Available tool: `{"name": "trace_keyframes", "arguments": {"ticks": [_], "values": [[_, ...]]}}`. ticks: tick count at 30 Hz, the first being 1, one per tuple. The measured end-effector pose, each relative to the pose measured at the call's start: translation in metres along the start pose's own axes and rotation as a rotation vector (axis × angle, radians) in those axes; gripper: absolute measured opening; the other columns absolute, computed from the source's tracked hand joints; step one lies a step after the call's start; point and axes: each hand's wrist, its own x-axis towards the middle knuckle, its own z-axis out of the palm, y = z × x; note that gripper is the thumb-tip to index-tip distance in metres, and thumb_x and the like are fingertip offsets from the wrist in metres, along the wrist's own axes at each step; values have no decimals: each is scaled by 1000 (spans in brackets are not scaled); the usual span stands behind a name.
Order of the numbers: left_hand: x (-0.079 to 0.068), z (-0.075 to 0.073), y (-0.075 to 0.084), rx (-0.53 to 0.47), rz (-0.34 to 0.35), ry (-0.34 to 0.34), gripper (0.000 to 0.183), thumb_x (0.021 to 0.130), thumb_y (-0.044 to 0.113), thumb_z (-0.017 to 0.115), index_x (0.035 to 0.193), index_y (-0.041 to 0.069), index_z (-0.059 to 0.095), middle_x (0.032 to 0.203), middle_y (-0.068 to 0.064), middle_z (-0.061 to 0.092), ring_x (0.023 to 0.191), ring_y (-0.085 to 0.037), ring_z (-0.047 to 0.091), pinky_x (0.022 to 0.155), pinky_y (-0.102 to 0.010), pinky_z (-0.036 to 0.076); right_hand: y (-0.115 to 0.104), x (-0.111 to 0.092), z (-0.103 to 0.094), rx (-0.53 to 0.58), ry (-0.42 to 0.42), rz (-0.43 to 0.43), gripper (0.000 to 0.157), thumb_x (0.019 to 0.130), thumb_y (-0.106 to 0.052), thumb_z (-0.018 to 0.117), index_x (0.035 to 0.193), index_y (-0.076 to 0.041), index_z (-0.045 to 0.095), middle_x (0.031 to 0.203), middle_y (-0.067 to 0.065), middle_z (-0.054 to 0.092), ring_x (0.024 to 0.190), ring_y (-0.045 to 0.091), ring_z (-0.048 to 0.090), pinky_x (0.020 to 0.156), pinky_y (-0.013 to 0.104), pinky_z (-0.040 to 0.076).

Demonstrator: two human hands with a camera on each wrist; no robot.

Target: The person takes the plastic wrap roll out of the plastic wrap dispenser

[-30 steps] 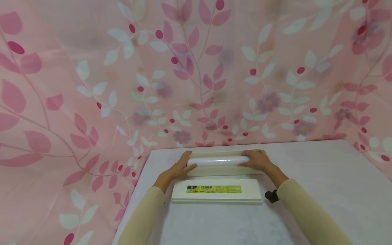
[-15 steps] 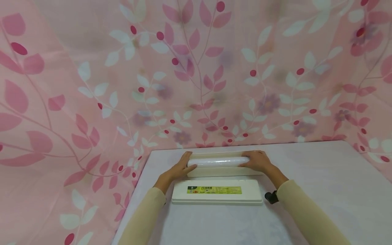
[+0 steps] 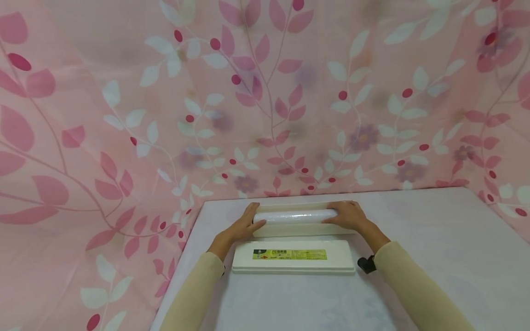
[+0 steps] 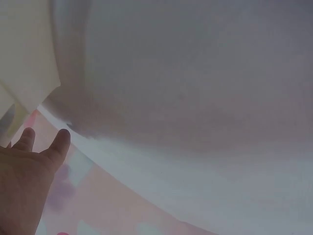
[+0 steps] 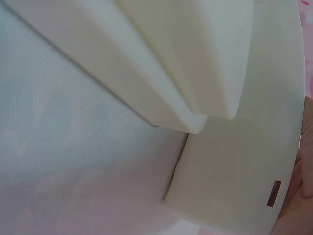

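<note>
Roll [image 3: 296, 216], white and glossy, is seen unmoved over the past second; the work is apparently being paused in a steady hold. Within or just above a cream tray [image 3: 298, 230], its left end is held by the left hand [image 3: 243, 226], thumb and fingers spread wide, its right end by the right hand [image 3: 349, 216], fingers bent.

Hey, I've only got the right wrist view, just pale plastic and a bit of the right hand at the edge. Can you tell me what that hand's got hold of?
Observer: In the head view, the right hand grips the right end of a glossy white roll.
Operator: Okay, and where's the other hand, because I can't see it at all?
Observer: The left hand is at the roll's opposite end.
</note>
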Motion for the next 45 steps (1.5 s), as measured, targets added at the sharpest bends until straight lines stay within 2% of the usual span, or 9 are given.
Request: {"name": "trace_keyframes", "arguments": {"ticks": [7, 13, 20, 29, 40, 45], "values": [[2, 0, -3, -37, 14, 6, 80, 101, 43, 52, 159, 10, 7, 163, -11, 11, 151, -27, 16, 121, -51, 18, 0, 1, -1, -4, 4, -5, 64, 81, -50, 77, 127, -8, 66, 126, 15, 67, 120, 38, 56, 112, 64, 18], [6, 2, -5, -22, 27, 11, 82, 100, 47, 52, 159, 12, 7, 163, -9, 12, 150, -26, 17, 121, -49, 19, 4, 2, -1, -2, 12, 2, 66, 80, -51, 77, 129, -9, 65, 125, 15, 67, 118, 37, 57, 113, 63, 17], [7, 6, -4, -15, 34, 11, 80, 101, 43, 53, 158, 9, 8, 161, -12, 15, 147, -28, 21, 121, -50, 20, 6, 0, -1, 16, -10, 18, 61, 79, -49, 79, 126, -12, 67, 123, 14, 68, 115, 37, 57, 112, 63, 18], [6, 4, -1, -13, 8, 15, 83, 101, 48, 50, 159, 10, 6, 164, -11, 10, 151, -28, 14, 122, -50, 18, 5, -1, -1, 17, 12, 15, 64, 79, -48, 79, 130, -11, 65, 127, 15, 66, 117, 37, 56, 112, 65, 18], [2, 3, -4, -26, 28, 40, 80, 100, 42, 55, 158, 7, 12, 160, -11, 18, 145, -27, 24, 120, -51, 22, 1, -1, 2, 4, 25, 3, 62, 80, -47, 79, 130, -14, 66, 129, 13, 66, 119, 38, 56, 111, 66, 20], [2, 4, -5, -18, 31, 64, 80, 99, 46, 55, 157, 8, 14, 158, -11, 22, 143, -28, 29, 119, -51, 25, 3, -2, 5, -33, 71, -32, 60, 79, -46, 80, 128, -15, 67, 127, 12, 68, 120, 37, 58, 110, 65, 24]]}}
